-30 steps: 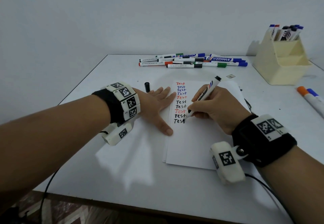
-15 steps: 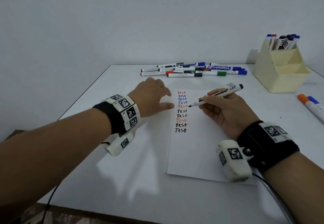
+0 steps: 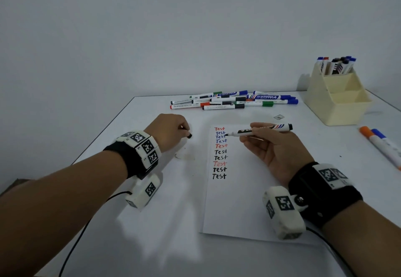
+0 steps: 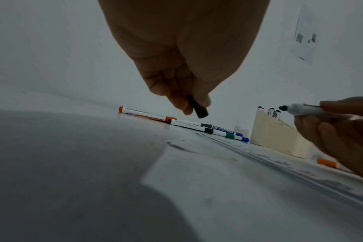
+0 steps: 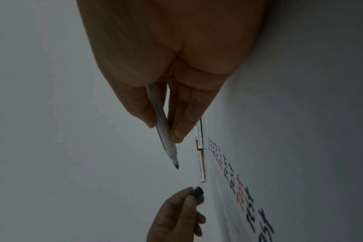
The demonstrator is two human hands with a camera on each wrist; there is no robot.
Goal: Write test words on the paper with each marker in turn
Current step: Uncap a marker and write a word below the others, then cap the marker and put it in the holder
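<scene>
A white sheet of paper (image 3: 236, 203) lies on the table with a column of "Test" words in red, blue and black down its left side. My right hand (image 3: 260, 137) holds an uncapped black marker (image 3: 258, 130) level above the paper's top, tip pointing left; the marker (image 5: 162, 126) also shows in the right wrist view. To the left of the paper, my left hand (image 3: 184, 132) pinches the black cap (image 3: 189, 135) just above the table. In the left wrist view the cap (image 4: 198, 107) sticks out below my fingertips, apart from the marker tip (image 4: 283, 107).
A row of capped markers (image 3: 234, 101) lies at the table's far side. A cream pen holder (image 3: 338, 101) with several markers stands at the back right. An orange-capped and a blue-capped marker (image 3: 382, 144) lie at the right edge. Cables trail from both wrists.
My right hand lifted the marker off the paper and turned it level. My left hand left the paper's edge, moved forward and picked up the black cap.
</scene>
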